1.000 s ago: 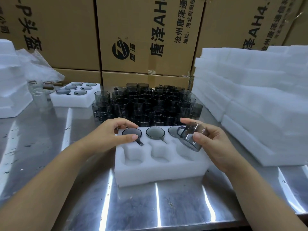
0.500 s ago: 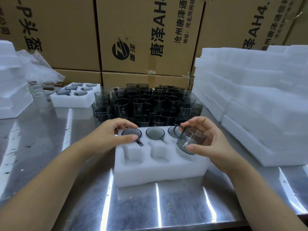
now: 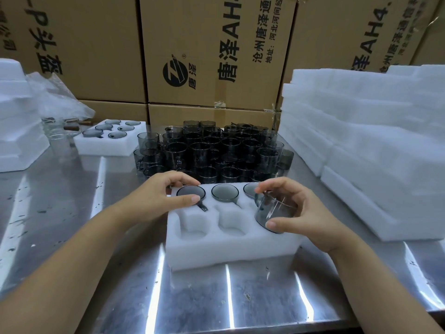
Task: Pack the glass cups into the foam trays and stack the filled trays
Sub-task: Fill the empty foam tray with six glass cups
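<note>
At centre frame, a smoky grey glass cup [image 3: 274, 212] is held tilted, its base toward the viewer, over the front right pocket of a white foam tray [image 3: 231, 247]. The right hand [image 3: 303, 213] grips this cup, thumb on the base edge and fingers curled over the upper side. Along the tray's rear row, three pockets each hold a seated cup [image 3: 224, 192], seen as dark discs with their handles in the foam slots; the two front pockets to the left of the held cup are unfilled. The left hand [image 3: 163, 196] rests on the tray's rear left corner, thumb and forefinger pinching the rim of the leftmost seated cup. Just behind the tray stands a dense cluster of loose grey cups [image 3: 212, 150]. At upper left lies a second foam tray [image 3: 110, 138] with cups set in its pockets, beside clear glassware [image 3: 57, 133] and crumpled plastic wrap [image 3: 60, 97]. Filling the right of the frame is a tall stack of foam sheets [image 3: 361, 145]. All rest on a steel table [image 3: 72, 213], backed by printed cardboard cartons [image 3: 216, 49].
</note>
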